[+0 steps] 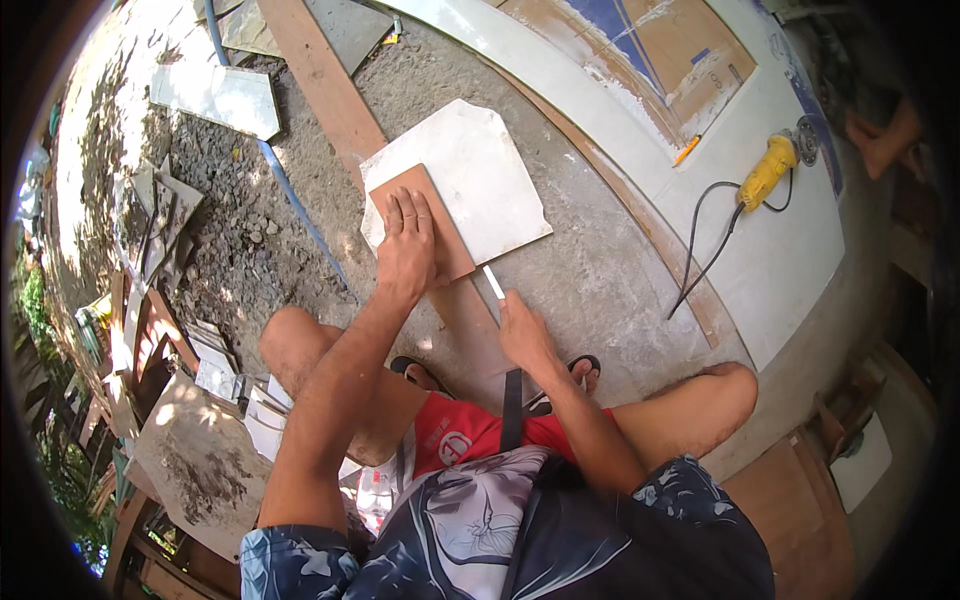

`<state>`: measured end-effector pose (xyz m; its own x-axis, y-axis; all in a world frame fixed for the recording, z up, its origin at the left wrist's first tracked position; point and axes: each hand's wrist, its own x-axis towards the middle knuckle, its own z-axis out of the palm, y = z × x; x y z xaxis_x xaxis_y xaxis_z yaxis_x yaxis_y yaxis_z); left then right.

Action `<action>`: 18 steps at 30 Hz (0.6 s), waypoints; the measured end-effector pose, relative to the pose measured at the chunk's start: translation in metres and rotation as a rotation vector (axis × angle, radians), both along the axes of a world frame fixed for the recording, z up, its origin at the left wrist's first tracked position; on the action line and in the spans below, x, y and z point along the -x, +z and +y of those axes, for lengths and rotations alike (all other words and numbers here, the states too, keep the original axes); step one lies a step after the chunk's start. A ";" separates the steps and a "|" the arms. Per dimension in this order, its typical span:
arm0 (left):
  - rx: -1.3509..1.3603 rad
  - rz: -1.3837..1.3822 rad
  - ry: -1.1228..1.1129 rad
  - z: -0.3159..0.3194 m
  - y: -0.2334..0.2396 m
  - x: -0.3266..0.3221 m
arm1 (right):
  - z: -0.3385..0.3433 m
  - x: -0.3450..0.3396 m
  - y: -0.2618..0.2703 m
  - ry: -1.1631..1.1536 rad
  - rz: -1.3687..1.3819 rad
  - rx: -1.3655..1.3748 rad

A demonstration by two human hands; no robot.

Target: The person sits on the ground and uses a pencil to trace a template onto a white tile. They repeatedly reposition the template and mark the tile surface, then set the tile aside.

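My left hand (406, 244) lies with its fingers extended on a brown rectangular tile or board (448, 232), holding it down. This brown piece rests on a white tile slab (480, 165) with broken, uneven edges and covers its left part. Between the thumb and fingers of my right hand (523, 330) is a slim white strip (493, 282), its material unclear. Its tip points up towards the lower edge of the slab, close to the brown piece's corner. Beneath the slab runs a long brown plank (322, 75) across the concrete floor, between my feet.
A yellow angle grinder (769, 174) with a black cord lies on a pale panel (780, 277) at right, near an orange pencil or marker (687, 150). Left are a blue hose (296, 199), gravel (240, 202) and broken tiles (169, 210). Another person's hand (885, 142) shows far right.
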<state>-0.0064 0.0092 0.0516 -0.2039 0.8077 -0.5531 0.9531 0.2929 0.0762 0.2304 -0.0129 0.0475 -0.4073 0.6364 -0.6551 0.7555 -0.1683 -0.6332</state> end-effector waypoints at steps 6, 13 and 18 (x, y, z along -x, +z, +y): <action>-0.044 -0.013 -0.018 -0.002 -0.002 0.002 | 0.000 0.017 -0.010 -0.001 0.008 0.030; -0.104 0.091 -0.036 -0.019 -0.028 0.007 | 0.049 0.087 -0.020 0.035 0.026 0.011; -0.087 0.057 -0.065 -0.005 -0.016 0.006 | 0.112 0.142 -0.022 0.023 0.060 0.010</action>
